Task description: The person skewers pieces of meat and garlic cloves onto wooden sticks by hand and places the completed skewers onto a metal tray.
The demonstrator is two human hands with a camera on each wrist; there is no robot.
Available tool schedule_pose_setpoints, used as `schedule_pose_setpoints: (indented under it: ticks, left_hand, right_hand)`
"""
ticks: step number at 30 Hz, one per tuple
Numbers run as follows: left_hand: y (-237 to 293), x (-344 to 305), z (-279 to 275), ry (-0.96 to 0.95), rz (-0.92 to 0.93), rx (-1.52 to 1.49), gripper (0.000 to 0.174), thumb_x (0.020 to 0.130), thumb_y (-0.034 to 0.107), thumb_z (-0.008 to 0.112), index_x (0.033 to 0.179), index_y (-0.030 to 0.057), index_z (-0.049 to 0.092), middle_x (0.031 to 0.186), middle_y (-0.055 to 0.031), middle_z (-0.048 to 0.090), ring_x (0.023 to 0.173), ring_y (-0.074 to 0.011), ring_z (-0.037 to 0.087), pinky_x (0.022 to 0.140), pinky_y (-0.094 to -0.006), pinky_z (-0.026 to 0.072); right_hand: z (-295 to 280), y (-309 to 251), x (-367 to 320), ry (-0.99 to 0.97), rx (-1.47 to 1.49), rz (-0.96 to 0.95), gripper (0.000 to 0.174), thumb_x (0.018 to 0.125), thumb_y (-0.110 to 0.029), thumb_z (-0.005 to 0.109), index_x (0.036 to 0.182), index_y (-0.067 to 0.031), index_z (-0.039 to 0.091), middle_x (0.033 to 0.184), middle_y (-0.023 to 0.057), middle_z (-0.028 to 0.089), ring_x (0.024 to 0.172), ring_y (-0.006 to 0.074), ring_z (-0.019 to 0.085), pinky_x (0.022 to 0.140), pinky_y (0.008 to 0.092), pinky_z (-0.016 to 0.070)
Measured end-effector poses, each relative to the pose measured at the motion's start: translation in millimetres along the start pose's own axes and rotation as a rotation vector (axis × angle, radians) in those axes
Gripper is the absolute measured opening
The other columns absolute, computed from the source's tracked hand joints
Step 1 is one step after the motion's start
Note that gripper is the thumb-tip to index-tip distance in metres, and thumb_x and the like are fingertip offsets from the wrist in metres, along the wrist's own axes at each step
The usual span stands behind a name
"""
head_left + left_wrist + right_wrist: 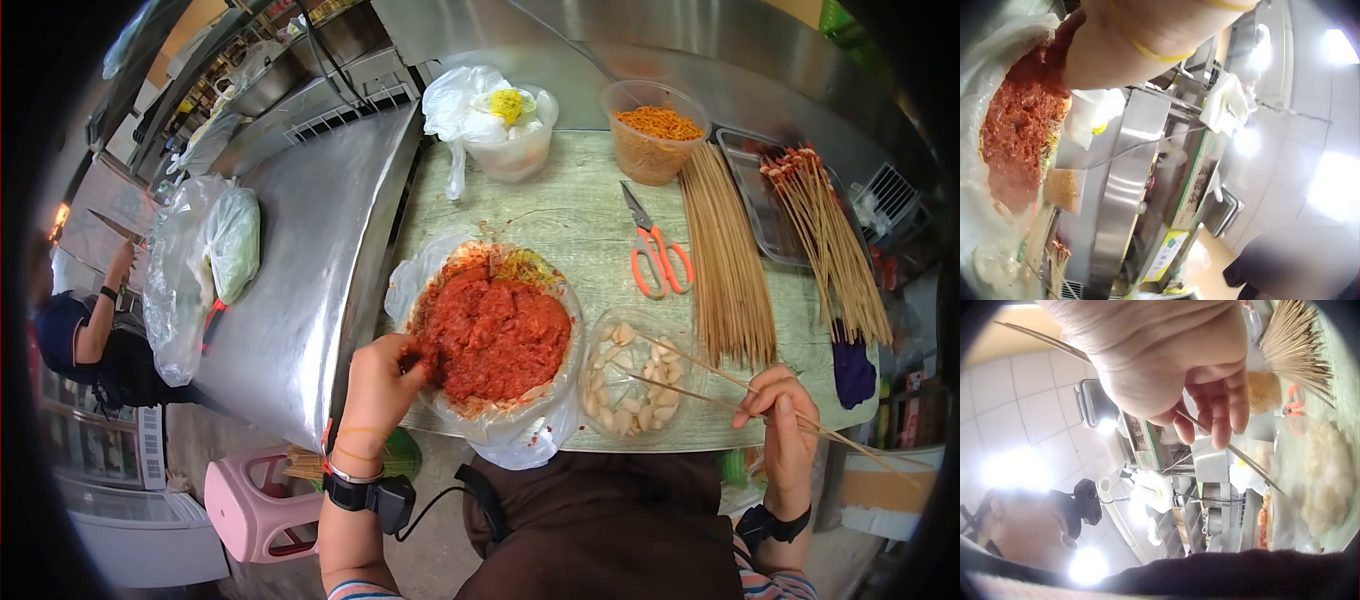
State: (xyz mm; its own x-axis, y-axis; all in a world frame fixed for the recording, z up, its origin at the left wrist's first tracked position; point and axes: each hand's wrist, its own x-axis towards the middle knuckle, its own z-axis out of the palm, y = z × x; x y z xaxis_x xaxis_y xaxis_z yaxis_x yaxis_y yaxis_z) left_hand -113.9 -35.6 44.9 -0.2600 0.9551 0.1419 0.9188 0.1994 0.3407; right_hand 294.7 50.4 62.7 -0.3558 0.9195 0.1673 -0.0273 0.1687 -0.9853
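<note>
A bowl lined with a plastic bag holds red marinated meat [495, 330]. At its left edge the left hand [378, 385] has thumb and fingertips pinched on a bit of the red meat [1019, 125]. Over on the right, the right hand [785, 425] grips two wooden skewers [830, 432], fingers curled round them in the right wrist view [1250, 464]. Their tips reach over a clear container of pale cloves or pieces [630, 385], between the bowl and the right hand. Nothing shows on the skewers.
Orange-handled scissors [655, 250], a bundle of bare skewers [728, 260], and a tub of orange shreds [657, 135] stand behind. Loaded skewers [825, 225] lie on a metal tray [755, 190]. A bagged white tub [510, 150] is at the back; a pink stool [262, 500] is below left.
</note>
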Motion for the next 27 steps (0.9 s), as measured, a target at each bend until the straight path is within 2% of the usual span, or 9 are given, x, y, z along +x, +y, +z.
schedule_pose_setpoints:
  ticks: [3,6,9,10,12,19,24,26,27]
  left_hand:
    - [-4.8,-2.5,5.5,0.074,-0.238,-0.789,0.009,0.084,0.005,0.061,0.087,-0.0034,0.063,0.074,0.0002,0.063,0.060,-0.0070,0.053,0.055,-0.0224,0.0443]
    - [19.3,-2.3,-0.9,0.026,-0.386,-1.136,0.012,0.088,0.005,0.057,0.096,-0.0025,0.062,0.076,-0.0023,0.065,0.063,-0.0081,0.057,0.057,-0.0214,0.0459]
    - [30.4,-0.6,14.6,0.035,-0.362,-1.336,0.016,0.091,0.005,0.051,0.103,-0.0026,0.059,0.080,-0.0045,0.066,0.067,-0.0092,0.060,0.060,-0.0214,0.0477]
    - [35.6,0.4,22.0,0.026,-0.357,-1.343,0.016,0.091,0.005,0.051,0.103,-0.0026,0.059,0.080,-0.0045,0.066,0.067,-0.0092,0.060,0.060,-0.0214,0.0477]
    - [44.3,1.5,33.5,0.139,-0.290,-1.240,0.018,0.095,0.014,0.049,0.103,0.0006,0.058,0.076,-0.0067,0.065,0.052,-0.0051,0.052,0.045,-0.0170,0.0381]
    - [58.1,2.3,30.7,0.052,-0.296,-1.330,0.026,0.096,0.021,0.048,0.107,-0.0011,0.057,0.085,-0.0078,0.065,0.062,-0.0070,0.057,0.053,-0.0173,0.0428]
    - [67.2,1.2,37.1,0.062,-0.358,-1.318,0.018,0.091,0.008,0.051,0.104,-0.0005,0.060,0.082,-0.0073,0.066,0.053,-0.0067,0.051,0.043,-0.0196,0.0386]
    - [70.0,-0.1,36.2,0.074,-0.367,-1.287,0.020,0.091,0.004,0.049,0.106,-0.0006,0.061,0.083,-0.0076,0.067,0.059,-0.0080,0.057,0.050,-0.0199,0.0443]
    - [69.8,-0.9,40.3,0.099,-0.306,-1.235,0.022,0.091,0.005,0.049,0.108,-0.0015,0.062,0.095,-0.0094,0.066,0.074,-0.0118,0.063,0.065,-0.0223,0.0502]
  right_hand:
    - [5.6,-1.5,1.7,0.028,0.072,0.002,0.032,0.095,-0.025,0.043,0.083,0.0014,0.055,0.087,0.0100,0.050,0.070,0.0155,0.055,0.070,0.0270,0.0417]
    - [1.5,0.5,1.5,0.028,-0.039,0.005,0.024,0.094,-0.019,0.046,0.086,0.0012,0.056,0.081,0.0080,0.051,0.066,0.0143,0.055,0.069,0.0265,0.0413]
    - [3.2,-4.4,-0.2,0.036,-0.046,0.004,0.019,0.092,-0.015,0.048,0.088,0.0013,0.057,0.077,0.0066,0.051,0.063,0.0134,0.055,0.066,0.0256,0.0413]
    - [2.2,-5.3,-1.4,0.045,-0.054,0.004,0.019,0.092,-0.015,0.048,0.088,0.0013,0.057,0.077,0.0066,0.051,0.063,0.0134,0.055,0.066,0.0256,0.0413]
    - [0.3,-6.2,-2.2,0.026,-0.049,0.016,0.020,0.092,-0.016,0.048,0.089,0.0017,0.058,0.078,0.0072,0.051,0.063,0.0136,0.055,0.063,0.0248,0.0417]
    - [-3.0,-2.2,-4.5,0.075,-0.055,0.013,0.027,0.094,-0.019,0.046,0.087,0.0030,0.059,0.078,0.0087,0.051,0.062,0.0149,0.055,0.060,0.0268,0.0446]
    - [-5.2,-7.2,-0.2,0.057,-0.011,-0.031,0.041,0.097,-0.029,0.039,0.089,0.0042,0.061,0.077,0.0095,0.052,0.062,0.0167,0.057,0.059,0.0269,0.0454]
    - [-5.9,-4.6,4.6,0.035,-0.052,-0.049,0.041,0.098,-0.029,0.039,0.091,0.0046,0.061,0.077,0.0093,0.053,0.063,0.0172,0.058,0.059,0.0266,0.0459]
    - [-2.8,-4.5,7.9,0.006,-0.097,-0.066,0.041,0.098,-0.028,0.039,0.092,0.0047,0.062,0.077,0.0094,0.053,0.064,0.0172,0.059,0.060,0.0267,0.0463]
